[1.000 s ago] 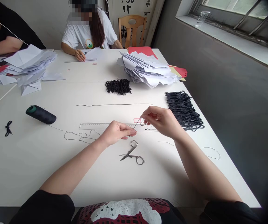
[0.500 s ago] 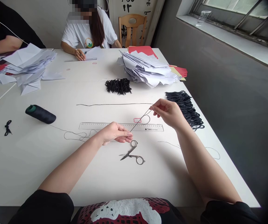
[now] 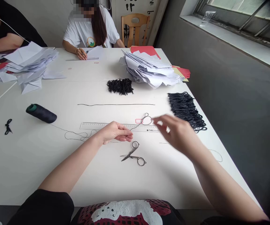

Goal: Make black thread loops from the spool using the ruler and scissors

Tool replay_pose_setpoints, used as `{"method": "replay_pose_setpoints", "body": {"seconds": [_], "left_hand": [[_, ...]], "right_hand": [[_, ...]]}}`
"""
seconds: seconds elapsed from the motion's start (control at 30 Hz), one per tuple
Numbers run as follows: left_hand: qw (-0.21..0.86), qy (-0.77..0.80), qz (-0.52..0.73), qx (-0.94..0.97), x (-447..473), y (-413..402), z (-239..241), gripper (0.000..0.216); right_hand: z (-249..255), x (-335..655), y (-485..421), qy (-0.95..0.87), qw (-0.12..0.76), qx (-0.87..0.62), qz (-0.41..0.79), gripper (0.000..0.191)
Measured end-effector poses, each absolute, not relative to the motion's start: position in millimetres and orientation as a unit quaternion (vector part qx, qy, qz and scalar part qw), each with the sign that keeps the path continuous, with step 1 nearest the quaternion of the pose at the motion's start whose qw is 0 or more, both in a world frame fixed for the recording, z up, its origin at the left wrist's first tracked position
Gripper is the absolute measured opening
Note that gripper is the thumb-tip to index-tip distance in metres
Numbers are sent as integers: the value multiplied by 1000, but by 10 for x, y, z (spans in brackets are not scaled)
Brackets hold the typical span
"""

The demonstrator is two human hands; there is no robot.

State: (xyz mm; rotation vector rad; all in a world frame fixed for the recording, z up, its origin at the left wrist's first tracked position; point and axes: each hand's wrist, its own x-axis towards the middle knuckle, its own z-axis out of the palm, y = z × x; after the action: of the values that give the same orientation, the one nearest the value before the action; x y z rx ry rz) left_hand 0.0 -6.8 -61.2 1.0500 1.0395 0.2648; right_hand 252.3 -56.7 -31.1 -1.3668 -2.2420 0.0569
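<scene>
At the white bench [image 3: 27,162], a thin wire loop [image 3: 146,119] slants across a long pale ruler [image 3: 102,126].

The wire runs down toward the left hand [image 3: 114,132], whose fingers lie together at its lower end, though I cannot tell whether they clamp it. The right hand [image 3: 174,134], blurred, stands open and apart from the wire, near a bundle of black cord loops [image 3: 184,109]. Steel scissors [image 3: 133,154] lie just below the left hand.

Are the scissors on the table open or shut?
Open: the scissors lie with their finger loops spread apart and their blades parted.
</scene>
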Motion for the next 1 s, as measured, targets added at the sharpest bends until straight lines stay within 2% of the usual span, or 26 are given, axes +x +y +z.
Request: {"method": "replay_pose_setpoints", "body": {"seconds": [0.1,0.17,0.33,0.47,0.63,0.77,1.0], "left_hand": [[726,474,124,482,-6,-56,-629,33],[720,480,129,484,-3,-52,-645,33],[711,488,143,486,20,-58,-660,36],[705,490,143,492,24,-75,-642,35],[711,482,139,493,15,-88,-624,32],[715,478,130,494,22,-91,-621,30],[715,472,115,503,31,-114,-610,28]], "right_hand": [[-563,2383,-898,-918,133,-371,40,25],[-769,2318,-1057,-936,82,-341,28,33],[-986,2272,-1217,-947,46,-314,-43,44],[-881,2259,-1167,-926,4,-374,52,33],[-663,2301,-1000,-846,64,-439,295,11],[-558,2326,-866,-803,68,-434,403,32],[-567,2284,-762,-794,60,-414,441,38]]}}
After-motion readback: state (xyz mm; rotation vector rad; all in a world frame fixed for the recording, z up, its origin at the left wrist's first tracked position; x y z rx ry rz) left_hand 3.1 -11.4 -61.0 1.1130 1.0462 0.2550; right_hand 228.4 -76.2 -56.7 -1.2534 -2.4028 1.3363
